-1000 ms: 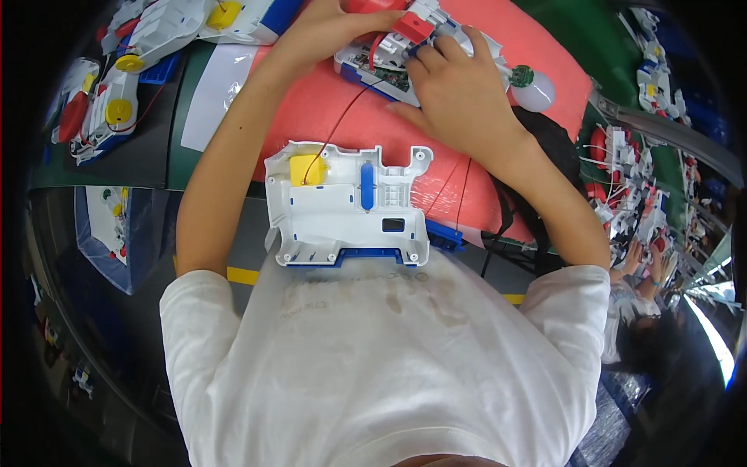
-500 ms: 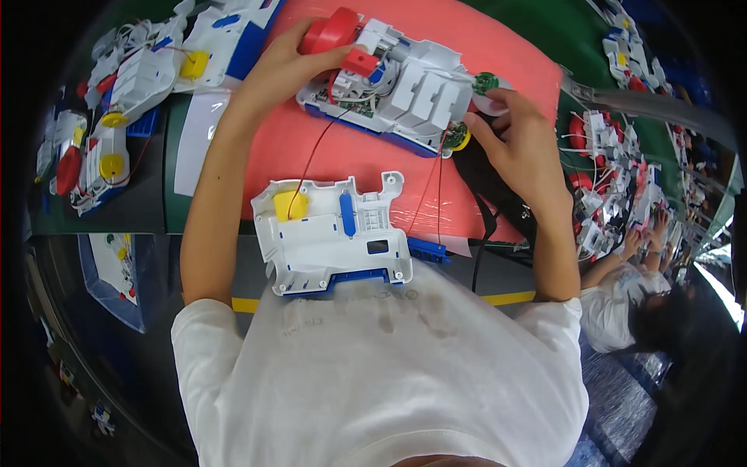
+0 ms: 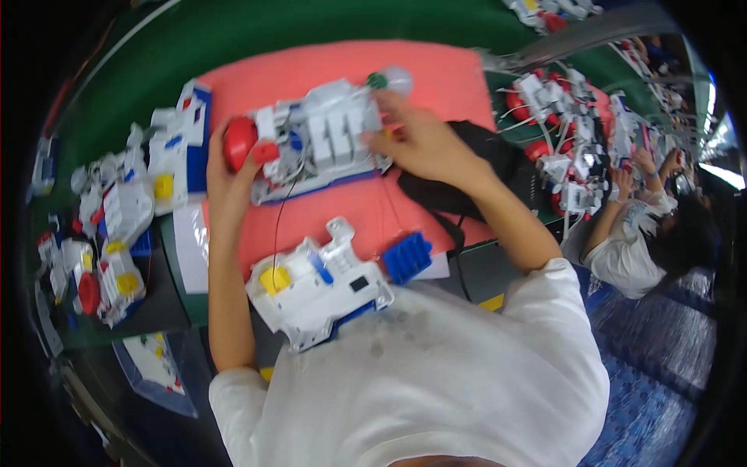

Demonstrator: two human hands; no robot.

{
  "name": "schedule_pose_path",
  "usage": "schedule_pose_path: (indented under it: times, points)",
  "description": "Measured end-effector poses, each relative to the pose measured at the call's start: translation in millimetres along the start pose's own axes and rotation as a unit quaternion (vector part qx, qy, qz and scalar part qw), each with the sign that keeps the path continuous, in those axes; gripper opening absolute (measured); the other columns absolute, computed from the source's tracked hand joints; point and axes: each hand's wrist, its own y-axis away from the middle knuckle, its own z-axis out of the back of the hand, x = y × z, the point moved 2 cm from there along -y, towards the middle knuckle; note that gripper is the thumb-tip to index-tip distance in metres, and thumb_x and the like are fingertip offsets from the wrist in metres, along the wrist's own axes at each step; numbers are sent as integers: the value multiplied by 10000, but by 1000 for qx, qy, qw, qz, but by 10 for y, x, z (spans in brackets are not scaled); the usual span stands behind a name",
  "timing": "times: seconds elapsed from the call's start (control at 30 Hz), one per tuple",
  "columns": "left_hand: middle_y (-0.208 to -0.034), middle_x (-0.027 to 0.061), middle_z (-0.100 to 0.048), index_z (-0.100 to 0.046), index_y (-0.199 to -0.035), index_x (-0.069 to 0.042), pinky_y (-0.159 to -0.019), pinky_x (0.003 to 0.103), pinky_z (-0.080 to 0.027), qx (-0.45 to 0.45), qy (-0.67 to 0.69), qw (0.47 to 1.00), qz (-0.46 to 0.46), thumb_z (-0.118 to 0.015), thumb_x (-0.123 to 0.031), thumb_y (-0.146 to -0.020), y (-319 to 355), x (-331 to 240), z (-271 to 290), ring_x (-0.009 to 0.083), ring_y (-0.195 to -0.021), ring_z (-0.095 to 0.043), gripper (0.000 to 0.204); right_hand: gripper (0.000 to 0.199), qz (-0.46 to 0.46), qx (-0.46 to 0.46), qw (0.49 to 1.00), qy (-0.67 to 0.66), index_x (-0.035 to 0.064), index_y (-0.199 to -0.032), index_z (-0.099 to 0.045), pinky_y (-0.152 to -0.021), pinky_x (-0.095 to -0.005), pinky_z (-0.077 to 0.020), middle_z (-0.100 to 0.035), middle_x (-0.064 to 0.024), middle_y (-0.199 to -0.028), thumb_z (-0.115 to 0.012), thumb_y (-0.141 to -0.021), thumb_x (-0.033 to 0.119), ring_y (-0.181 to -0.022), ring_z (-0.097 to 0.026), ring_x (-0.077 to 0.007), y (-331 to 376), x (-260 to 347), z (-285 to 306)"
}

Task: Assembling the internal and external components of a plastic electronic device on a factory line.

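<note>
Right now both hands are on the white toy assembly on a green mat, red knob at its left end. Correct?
Not quite: the mat is pink-red, on a green table, per the head view. Both the left hand and right hand are on the white toy assembly, red knob at its left end.

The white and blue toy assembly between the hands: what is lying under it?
A salmon-pink mat on the green table lies under the toy assembly. The left hand and right hand cover its ends.

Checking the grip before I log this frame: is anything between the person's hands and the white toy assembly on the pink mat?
Nothing visible. The left hand grips the white toy assembly at its red end, and the right hand rests directly on its other end.
</note>
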Motion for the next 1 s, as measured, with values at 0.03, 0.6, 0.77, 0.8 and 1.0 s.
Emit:
schedule_pose_path:
  times: [0.03,0.6,0.77,0.8,1.0]
  points:
    - [-1266,131,-483,-370,-1343,-45,-924,309,-435,9,7,999,33,-664,-125,-818,7,-20,33,213,-1131,-492,607,569,12,-18,997,72,-36,-1213,-468,-810,-367,-487,-567,-229,-1116,-665,-822,327,-986,-600,-306,59,39,59]
    - [-1145,100,-560,-420,-1284,14,-890,264,-405,-55,80,923,372,-629,-112,-856,2367,133,244,140,-1030,-522,492,685,74,237,953,174,88,-1191,-516,-996,-492,-261,-483,-125,-1094,-782,-576,229,-1067,-460,-297,1140,307,-167]
    - [-1150,110,-573,-437,-1286,19,-890,253,-402,-78,105,936,328,-615,-110,-858,2279,66,194,133,-1019,-530,481,652,79,226,959,155,73,-1173,-523,-1010,-491,-254,-502,-124,-1055,-766,-591,238,-1032,-488,-285,1050,330,-64]
    - [-1144,106,-578,-445,-1282,21,-885,249,-403,-92,101,946,295,-607,-109,-861,2255,64,230,131,-1011,-535,469,654,71,218,962,145,68,-1176,-523,-1014,-491,-251,-504,-126,-1053,-769,-595,243,-1025,-494,-285,1027,324,-48]
    - [-1155,102,-584,-444,-1304,7,-876,238,-401,-175,157,927,292,-535,-134,-914,2046,206,349,134,-993,-556,424,615,79,143,955,248,59,-1192,-533,-993,-480,-290,-527,-117,-1081,-760,-655,253,-1037,-510,-278,865,257,-112]
